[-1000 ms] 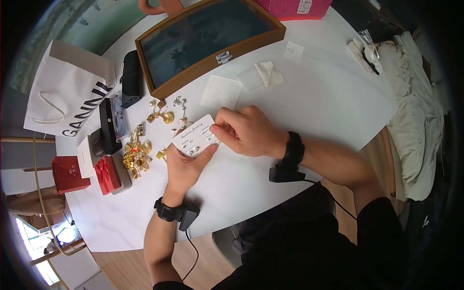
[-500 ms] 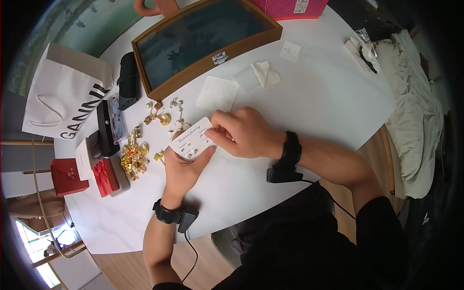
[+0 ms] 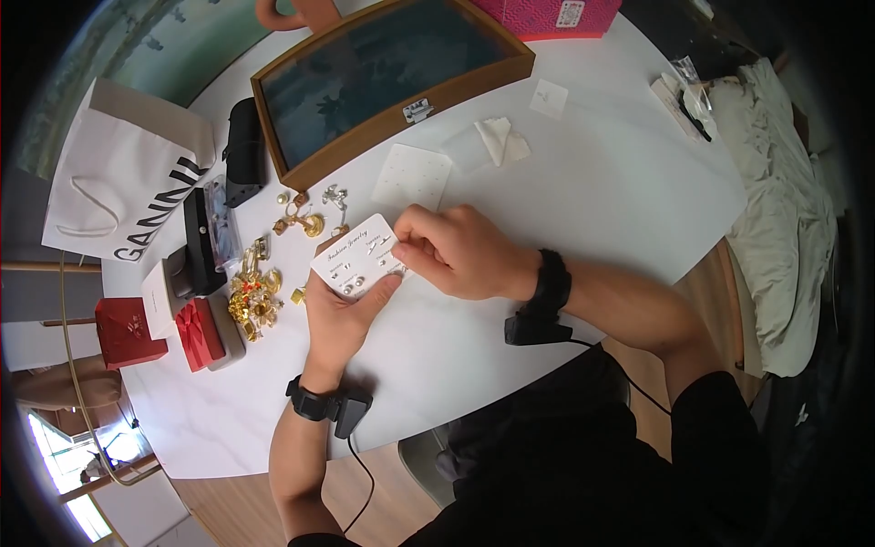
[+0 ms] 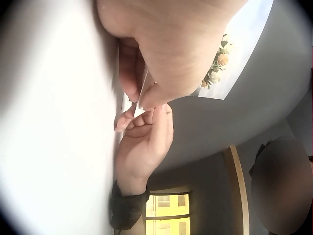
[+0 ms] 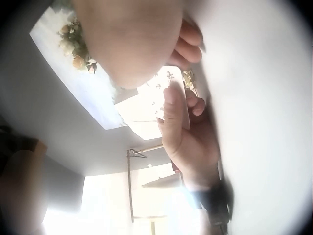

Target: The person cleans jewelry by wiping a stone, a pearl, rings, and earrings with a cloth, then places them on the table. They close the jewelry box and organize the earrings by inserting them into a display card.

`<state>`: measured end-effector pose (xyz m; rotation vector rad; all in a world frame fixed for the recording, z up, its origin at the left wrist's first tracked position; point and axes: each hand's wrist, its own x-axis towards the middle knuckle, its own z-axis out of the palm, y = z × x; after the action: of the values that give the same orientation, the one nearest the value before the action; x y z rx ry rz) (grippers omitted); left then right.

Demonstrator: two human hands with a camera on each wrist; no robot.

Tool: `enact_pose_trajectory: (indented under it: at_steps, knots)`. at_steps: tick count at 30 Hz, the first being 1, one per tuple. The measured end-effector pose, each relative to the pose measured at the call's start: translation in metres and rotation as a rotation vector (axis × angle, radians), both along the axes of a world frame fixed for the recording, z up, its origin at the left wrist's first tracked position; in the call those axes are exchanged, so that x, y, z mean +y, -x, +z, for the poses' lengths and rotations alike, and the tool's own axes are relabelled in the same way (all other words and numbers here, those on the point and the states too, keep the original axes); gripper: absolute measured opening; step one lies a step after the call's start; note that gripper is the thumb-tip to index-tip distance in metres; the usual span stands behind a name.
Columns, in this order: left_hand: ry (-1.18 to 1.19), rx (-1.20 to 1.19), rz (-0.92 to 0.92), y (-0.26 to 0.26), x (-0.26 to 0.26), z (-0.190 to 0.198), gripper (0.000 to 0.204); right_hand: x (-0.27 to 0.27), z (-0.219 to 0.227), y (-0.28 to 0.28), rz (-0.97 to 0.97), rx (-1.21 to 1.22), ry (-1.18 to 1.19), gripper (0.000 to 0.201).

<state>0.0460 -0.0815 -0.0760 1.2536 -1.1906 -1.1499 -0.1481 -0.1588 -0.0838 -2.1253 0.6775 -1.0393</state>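
A white earring card [image 3: 355, 257] printed "Fashion Jewelry" carries several small stud earrings in pairs. My left hand [image 3: 339, 313] grips its lower edge, thumb over the front and fingers behind. At the card's right edge my right hand [image 3: 460, 251] pinches with thumb and forefinger, the other fingers curled in. I cannot tell whether an earring sits between those fingertips. The left wrist view has the card [image 4: 142, 93] nearly edge-on between both hands. In the right wrist view, the left thumb lies across the card's bright face [image 5: 159, 93].
Gold jewellery [image 3: 255, 296] lies piled left of the hands, with silver pieces [image 3: 334, 196] beyond. A wooden glass-lidded case [image 3: 392, 77] stands behind a blank white card [image 3: 412, 176] and a cloth [image 3: 501, 141]. Gift boxes [image 3: 199, 333] and a paper bag [image 3: 137, 173] line the left.
The earring card has shifted slightly left with my left hand, and more of its right side shows. My right hand stays at its edge, almost in the same place.
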Motion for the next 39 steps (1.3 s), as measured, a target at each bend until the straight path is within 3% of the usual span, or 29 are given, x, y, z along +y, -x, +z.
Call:
enact_pose_trajectory:
  at_steps: [3,8,10,12,13,15,19,28,39]
  knots:
    - [-0.029,-0.028,-0.024,-0.003,-0.001,-0.001,0.065,-0.002,0.001,0.003,0.026,-0.002,-0.066,0.014]
    - [0.08,0.131,-0.039,-0.003,-0.002,-0.005,0.062,-0.011,0.008,0.01,-0.007,-0.057,-0.059,0.009]
    - [0.116,0.229,-0.025,-0.008,-0.003,-0.007,0.058,-0.02,0.013,0.019,-0.04,-0.084,-0.183,0.008]
    - [0.138,0.18,-0.102,-0.017,-0.003,-0.007,0.048,-0.036,0.014,0.027,-0.305,-0.534,-0.53,0.013]
    - [0.134,0.147,-0.067,-0.012,-0.003,-0.003,0.042,-0.044,0.017,0.031,-0.304,-0.531,-0.527,0.013]
    - [0.139,0.147,-0.087,-0.013,-0.003,-0.006,0.039,-0.061,0.026,0.041,-0.603,-0.807,-0.713,0.019]
    - [0.105,0.152,-0.101,-0.012,-0.002,-0.007,0.033,-0.083,0.021,0.062,-0.772,-0.951,-0.813,0.028]
    - [0.055,0.139,-0.1,-0.011,-0.001,-0.006,0.025,-0.111,0.012,0.093,-0.925,-1.01,-0.736,0.02]
    - [0.076,0.081,-0.129,-0.01,-0.001,-0.007,0.02,-0.125,0.01,0.114,-0.889,-1.019,-0.828,0.012]
